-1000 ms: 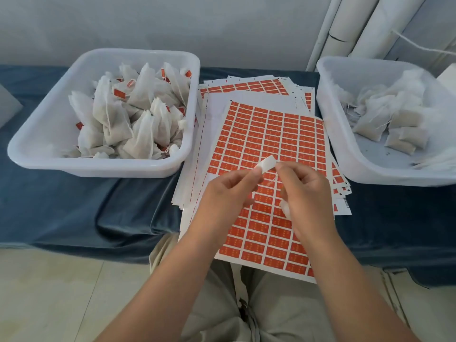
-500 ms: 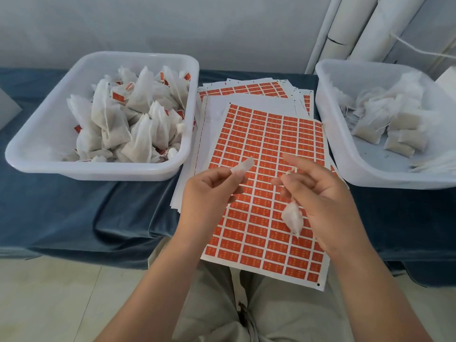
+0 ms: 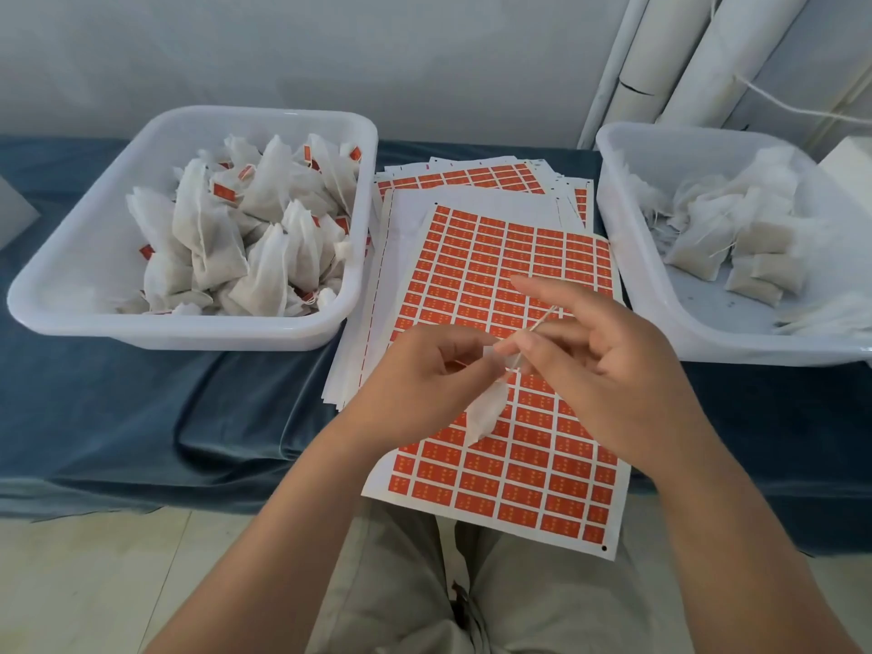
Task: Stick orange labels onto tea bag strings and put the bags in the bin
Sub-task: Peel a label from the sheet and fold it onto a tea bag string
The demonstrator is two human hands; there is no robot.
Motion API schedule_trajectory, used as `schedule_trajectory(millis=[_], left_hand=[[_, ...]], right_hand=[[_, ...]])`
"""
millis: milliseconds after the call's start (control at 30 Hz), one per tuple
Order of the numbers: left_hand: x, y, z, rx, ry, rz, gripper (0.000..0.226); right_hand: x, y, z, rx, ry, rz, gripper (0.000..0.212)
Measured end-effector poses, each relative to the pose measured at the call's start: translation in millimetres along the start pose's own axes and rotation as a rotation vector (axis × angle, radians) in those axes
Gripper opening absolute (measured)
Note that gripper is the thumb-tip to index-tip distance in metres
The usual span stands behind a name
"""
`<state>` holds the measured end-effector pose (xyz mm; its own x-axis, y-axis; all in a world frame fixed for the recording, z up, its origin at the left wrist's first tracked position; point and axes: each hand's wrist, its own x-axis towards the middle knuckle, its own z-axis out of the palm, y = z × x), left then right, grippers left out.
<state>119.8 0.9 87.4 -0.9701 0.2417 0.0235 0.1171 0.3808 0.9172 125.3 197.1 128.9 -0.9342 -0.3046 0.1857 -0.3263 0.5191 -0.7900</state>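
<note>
My left hand (image 3: pixel 424 370) and my right hand (image 3: pixel 599 370) meet fingertip to fingertip above the top sheet of orange labels (image 3: pixel 509 276). My left thumb and forefinger pinch a small label (image 3: pixel 490 354), its white back showing. A thin string (image 3: pixel 542 318) runs across my right fingers, which grip it. From that string a white tea bag (image 3: pixel 486 410) hangs just below the fingertips. The white bin (image 3: pixel 188 332) on the left holds a heap of labelled bags (image 3: pixel 264 238).
A second white bin (image 3: pixel 660 299) on the right holds unlabelled tea bags (image 3: pixel 736 233). More label sheets (image 3: pixel 472 177) lie stacked between the bins on the blue cloth (image 3: pixel 141 408). White pipes (image 3: pixel 684 54) stand at the back right. My knees are below the sheet.
My hands were apart, the left with the label and the right with the bag. They have come together, and the bag now hangs by its string under the fingertips.
</note>
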Motion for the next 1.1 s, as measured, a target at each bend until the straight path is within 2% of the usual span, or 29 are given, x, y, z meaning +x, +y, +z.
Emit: schedule_trajectory(millis=[167,333,600,700,767,833,967,1100], left_hand=[[-0.3,-0.5,-3.3,0.022,-0.057,-0.006,0.028],[-0.9,0.6,-3.7,0.027,-0.076,-0.010,0.020],[-4.3,-1.6,0.3,0.163,-0.101,0.152,0.019],[-5.6,-3.4,0.1,0.186,-0.099,0.195,0.032],[-7.8,-3.1,-2.4,0.057,-0.138,0.106,0.048],[-7.0,-6.2,-4.2,-0.140,-0.153,-0.113,0.052],[-1.0,-12.5,-4.2,-0.249,-0.045,-0.404,0.041],[-0.8,-12.9,-7.3,-0.625,-0.136,-0.476,0.025]], right_hand=[[3.7,3.2,2.0,-0.047,0.014,-0.031,0.041],[7.3,10.0,3.3,-0.094,0.047,-0.036,0.036],[6.0,20.9,15.5,-0.147,0.105,-0.052,0.033],[3.2,23.2,21.2,-0.099,0.124,-0.054,0.031],[1.2,22.9,23.3,-0.039,0.140,-0.057,0.029],[-0.5,22.2,24.7,0.011,0.146,-0.042,0.026],[-2.8,20.7,27.9,0.062,0.179,-0.038,0.023],[-4.6,18.5,30.9,0.073,0.199,-0.061,0.021]])
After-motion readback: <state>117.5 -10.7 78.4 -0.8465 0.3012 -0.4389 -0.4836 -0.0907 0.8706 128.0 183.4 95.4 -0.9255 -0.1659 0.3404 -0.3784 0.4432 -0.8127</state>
